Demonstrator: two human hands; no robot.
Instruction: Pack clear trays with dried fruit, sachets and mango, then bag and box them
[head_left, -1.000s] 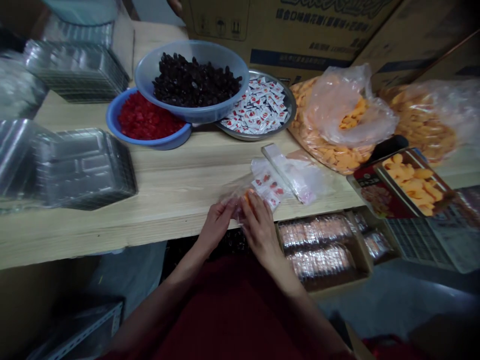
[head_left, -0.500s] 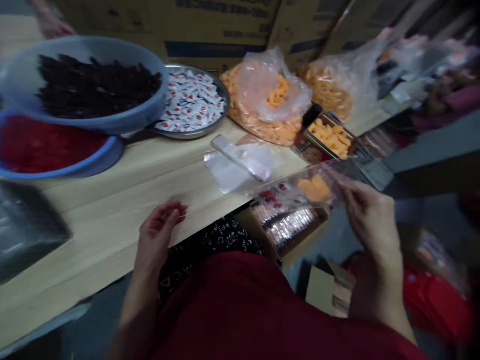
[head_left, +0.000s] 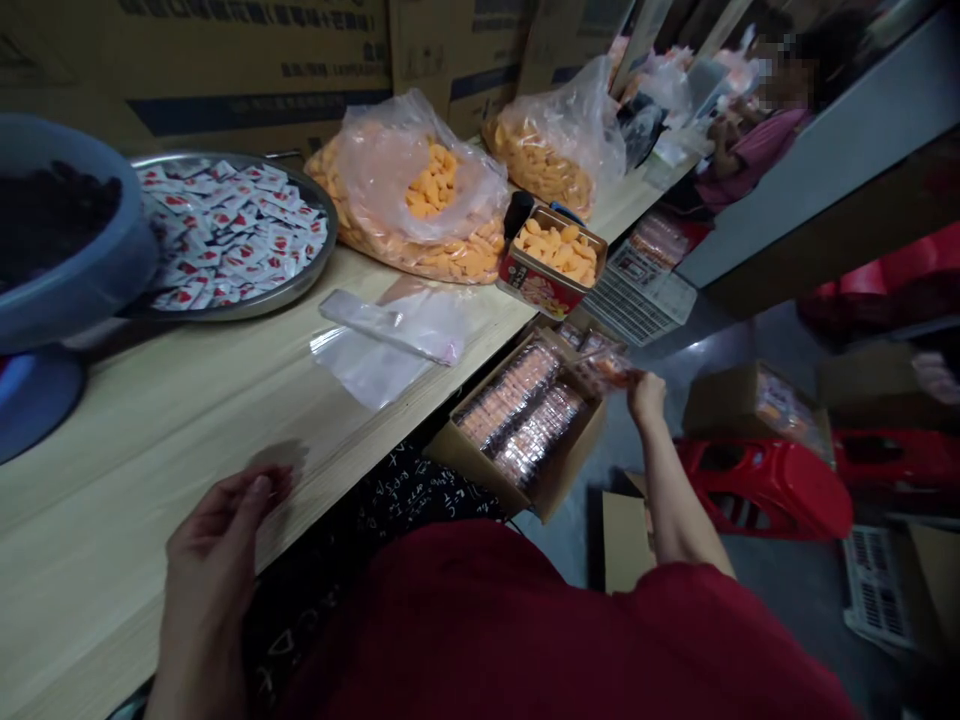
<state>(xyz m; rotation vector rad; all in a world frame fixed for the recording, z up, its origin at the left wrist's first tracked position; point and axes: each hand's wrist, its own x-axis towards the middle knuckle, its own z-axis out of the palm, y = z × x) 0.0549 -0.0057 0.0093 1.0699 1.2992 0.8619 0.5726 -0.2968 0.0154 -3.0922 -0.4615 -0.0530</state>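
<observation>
My right hand reaches out over the carton's far right end, its fingers closed on the edge of a clear plastic packet with orange and red contents. Below and left of it, the open carton holds packed rows of similar filled packets. My left hand hovers over or rests on the table's front edge, which I cannot tell; its fingers are loosely bent, the thumb a little apart, and nothing shows in them. Flat clear empty bags lie on the table beyond it, under a narrow clear strip.
On the wooden table stand a blue basin of dark pieces, a metal tray of white sachets, bags of orange snacks and a snack-filled tin. Red stools stand on the floor. A person sits further off.
My right hand has moved the filled packet from beside the table edge down and away to the carton's far end. The view has swung right; my left hand stays near the table edge.
</observation>
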